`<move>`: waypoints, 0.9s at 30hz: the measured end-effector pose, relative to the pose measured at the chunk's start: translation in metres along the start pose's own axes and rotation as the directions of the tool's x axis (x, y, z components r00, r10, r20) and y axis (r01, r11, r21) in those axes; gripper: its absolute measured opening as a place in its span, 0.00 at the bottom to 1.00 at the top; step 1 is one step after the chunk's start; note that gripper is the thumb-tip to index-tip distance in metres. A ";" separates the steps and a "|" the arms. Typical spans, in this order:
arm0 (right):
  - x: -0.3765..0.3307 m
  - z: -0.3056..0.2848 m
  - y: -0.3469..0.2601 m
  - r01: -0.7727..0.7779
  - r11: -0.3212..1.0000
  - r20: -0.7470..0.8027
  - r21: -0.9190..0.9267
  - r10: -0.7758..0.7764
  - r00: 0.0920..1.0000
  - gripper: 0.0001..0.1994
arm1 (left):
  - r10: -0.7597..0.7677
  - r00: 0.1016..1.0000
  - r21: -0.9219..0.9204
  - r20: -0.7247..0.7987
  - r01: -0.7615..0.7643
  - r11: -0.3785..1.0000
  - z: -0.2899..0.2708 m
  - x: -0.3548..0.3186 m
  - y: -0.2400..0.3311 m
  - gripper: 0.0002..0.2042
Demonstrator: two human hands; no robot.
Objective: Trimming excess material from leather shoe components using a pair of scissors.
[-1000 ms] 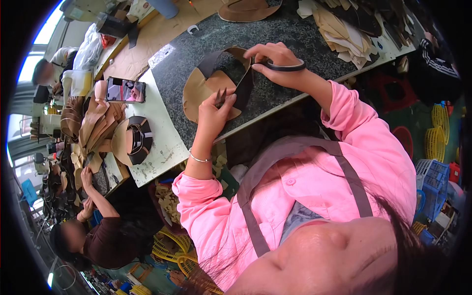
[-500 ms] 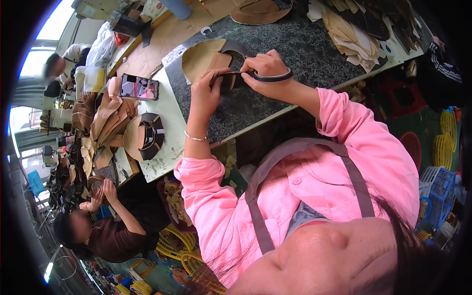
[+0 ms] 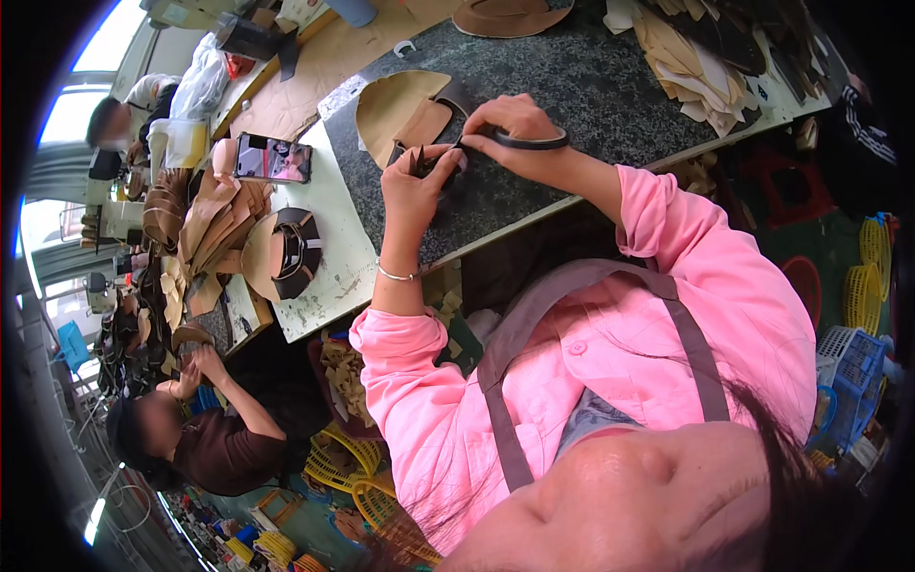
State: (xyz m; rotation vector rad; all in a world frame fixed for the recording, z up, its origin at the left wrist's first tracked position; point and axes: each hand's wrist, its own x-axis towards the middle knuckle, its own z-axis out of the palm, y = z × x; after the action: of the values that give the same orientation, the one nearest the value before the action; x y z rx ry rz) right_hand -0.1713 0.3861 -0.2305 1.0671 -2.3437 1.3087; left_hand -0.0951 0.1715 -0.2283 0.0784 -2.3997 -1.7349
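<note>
On the dark speckled work board [image 3: 572, 86] lies a tan leather piece [image 3: 386, 110] with a curved outer edge and dark grey parts, like a shoe upper. My left hand [image 3: 410, 191] is closed at its near end, thumb and fingers pinching a dark edge of it. Close by on the right, my right hand [image 3: 515, 124] pinches a narrow dark strip [image 3: 534, 144], which curves back along the hand. The fingertips of both hands nearly meet. Fingers hide where strip and leather come together.
A phone on a stand [image 3: 273, 157] and a tan-and-black upper piece [image 3: 295, 253] are at the left. Leather pieces [image 3: 224, 219] lie beyond them. A brown curved piece [image 3: 510, 17] and piled scraps [image 3: 686, 71] are at the far side. A co-worker [image 3: 224, 448] sits lower left.
My left hand has moved slightly right and its thumb now lies across the dark edge. My right hand has shifted slightly up, its fingers closer to the left thumb.
</note>
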 end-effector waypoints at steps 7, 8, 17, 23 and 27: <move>-0.002 0.015 -0.009 -0.025 0.929 0.023 0.368 0.018 1.000 0.06 | 0.270 0.962 0.511 -0.048 -0.209 0.834 -0.018 -0.030 0.018 0.08; -0.002 0.018 -0.017 -0.173 0.897 0.047 0.406 0.169 0.985 0.06 | 0.165 0.983 0.354 -0.077 -0.128 0.926 -0.018 -0.033 0.013 0.09; 0.001 0.032 -0.009 0.001 0.949 -0.004 0.315 0.000 1.000 0.05 | 0.150 0.986 0.502 -0.068 -0.096 0.860 -0.021 -0.039 0.014 0.09; 0.002 0.040 -0.012 -0.033 0.945 0.071 0.325 0.011 0.997 0.06 | -0.026 0.998 0.359 -0.054 0.044 0.932 -0.027 -0.055 0.025 0.11; -0.004 0.037 -0.015 0.081 0.973 0.171 0.215 -0.119 0.978 0.07 | 0.169 0.979 0.700 0.115 -0.201 0.685 -0.034 -0.065 0.040 0.11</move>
State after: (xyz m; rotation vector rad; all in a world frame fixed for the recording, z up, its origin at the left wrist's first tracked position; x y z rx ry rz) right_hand -0.1531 0.3531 -0.2445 1.4063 -2.2810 1.5003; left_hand -0.0228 0.1622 -0.1878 -0.1018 -2.8405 -0.6375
